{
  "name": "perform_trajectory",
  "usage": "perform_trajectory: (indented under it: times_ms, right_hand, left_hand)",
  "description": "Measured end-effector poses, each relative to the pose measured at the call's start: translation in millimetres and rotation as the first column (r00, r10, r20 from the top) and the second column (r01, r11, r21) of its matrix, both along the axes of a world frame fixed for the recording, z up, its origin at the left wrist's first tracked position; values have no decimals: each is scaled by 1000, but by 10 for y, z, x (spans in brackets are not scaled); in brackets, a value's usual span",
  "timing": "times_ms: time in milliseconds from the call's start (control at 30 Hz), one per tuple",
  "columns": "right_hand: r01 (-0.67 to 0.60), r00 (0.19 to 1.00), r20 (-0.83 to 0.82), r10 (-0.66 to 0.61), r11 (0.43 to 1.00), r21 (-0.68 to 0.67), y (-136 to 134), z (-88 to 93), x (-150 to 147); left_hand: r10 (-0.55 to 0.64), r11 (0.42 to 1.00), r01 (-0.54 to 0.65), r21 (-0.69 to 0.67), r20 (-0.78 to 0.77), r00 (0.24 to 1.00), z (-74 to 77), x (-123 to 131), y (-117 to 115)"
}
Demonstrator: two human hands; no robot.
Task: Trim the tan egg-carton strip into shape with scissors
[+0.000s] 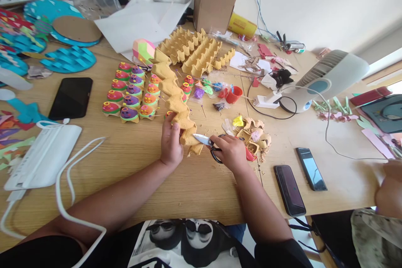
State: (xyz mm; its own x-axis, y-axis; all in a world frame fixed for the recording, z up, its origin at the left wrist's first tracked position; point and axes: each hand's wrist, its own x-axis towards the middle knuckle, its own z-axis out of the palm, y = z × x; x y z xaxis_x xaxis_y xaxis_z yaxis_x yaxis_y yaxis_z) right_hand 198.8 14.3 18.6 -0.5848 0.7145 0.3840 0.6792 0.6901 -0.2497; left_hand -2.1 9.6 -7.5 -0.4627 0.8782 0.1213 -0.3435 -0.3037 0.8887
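My left hand (172, 141) is closed around the near part of a long tan egg carton strip (178, 102), which slants up and away over the table. In my right hand (231, 150) is a pair of scissors (203, 139), their black handles around my fingers. The blades point left and meet the strip close to its near end. Left of the strip stand painted egg carton pieces with faces: red and green ones (114, 95), purple ones (131, 100) and orange ones (149, 99). A few more red pieces (186, 86) show just behind the strip.
Uncut egg cartons (201, 56) lie at the back, before a cardboard box (213, 2). Carton scraps (259, 134) and a red cup (234, 94) are to the right, with two phones (289, 190) and a fan (329, 79). A white cable (59, 192) crosses my left forearm. Another person's arm (389, 188) rests at far right.
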Motion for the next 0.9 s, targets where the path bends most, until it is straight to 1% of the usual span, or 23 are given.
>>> perform_trajectory:
  times_ms: [67,100,133,200,233,300,367,433,567,667,733,800,900]
  right_hand:
    - [27,997,-69,-28,999,-21,2,-29,-10]
    - [56,991,-119,-62,997,-51,6,-46,-19]
    - [89,979,-173,-106,991,-105,12,-61,-29]
    - [130,938,-279,-207,954,-270,24,-72,-54]
    - [121,915,-320,-244,925,-361,29,-64,-66]
    - [46,882,-386,-270,865,-500,32,-22,-89]
    - [-46,849,-454,-271,818,-574,23,39,-110]
    - [-120,797,-522,-303,768,-629,7,86,-132]
    - [-254,651,-636,-415,670,-697,-12,83,-186]
    - [-311,580,-664,-473,625,-716,-13,38,-221]
    - [-313,565,-659,-496,610,-728,-12,20,-231]
    - [-299,578,-650,-493,613,-731,-13,18,-230]
    - [-257,616,-640,-459,651,-714,-14,17,-216]
  left_hand:
    - [-5,1000,5,9,-29,1000,-12,-7,-7]
    - [-15,1000,16,16,-39,999,-21,-12,-13]
    - [-28,999,30,24,-45,999,-32,-18,-19]
    - [-77,996,78,35,-43,996,-62,-30,-30]
    - [-102,994,104,38,-38,994,-79,-36,-35]
    - [-137,989,139,52,-30,990,-108,-43,-40]
    - [-153,986,155,57,-38,987,-122,-44,-46]
    - [-193,980,195,41,-53,980,-111,-36,-60]
    - [-341,940,339,-41,-63,938,-25,-1,-116]
    - [-415,909,409,-82,-73,907,38,28,-159]
    - [-457,887,450,-99,-70,887,58,40,-177]
    - [-483,873,474,-111,-63,874,64,46,-186]
    - [-477,876,468,-120,-62,877,64,49,-190]
